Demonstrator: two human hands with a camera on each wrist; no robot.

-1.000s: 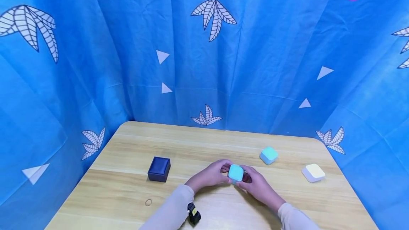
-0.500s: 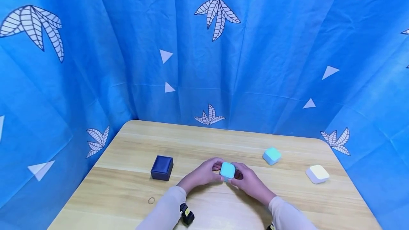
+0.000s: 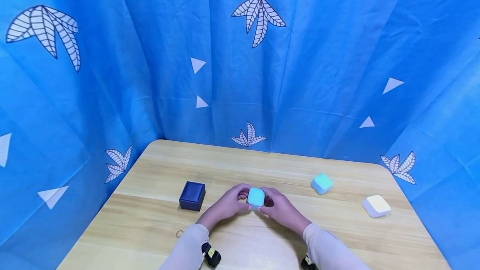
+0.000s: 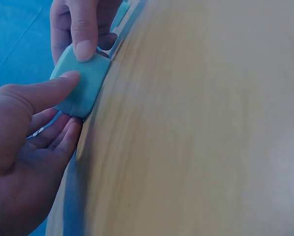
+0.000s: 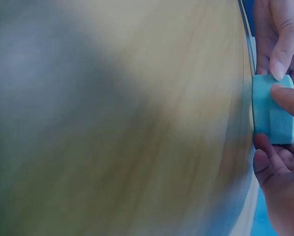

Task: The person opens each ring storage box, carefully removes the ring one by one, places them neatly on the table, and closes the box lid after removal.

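teal box [image 3: 256, 197] at lower middle of frame | sits right between my left hand [image 3: 228, 203] and right hand [image 3: 282, 209], both pinching it | neither's nearer, long axis unclear tbh

Held box [image 3: 256, 197]: turquoise | square case [image 3: 192, 196]: navy | curtain [image 3: 322, 74]: blue, white leaf print | table [image 3: 150, 182]: tan, wood-grained
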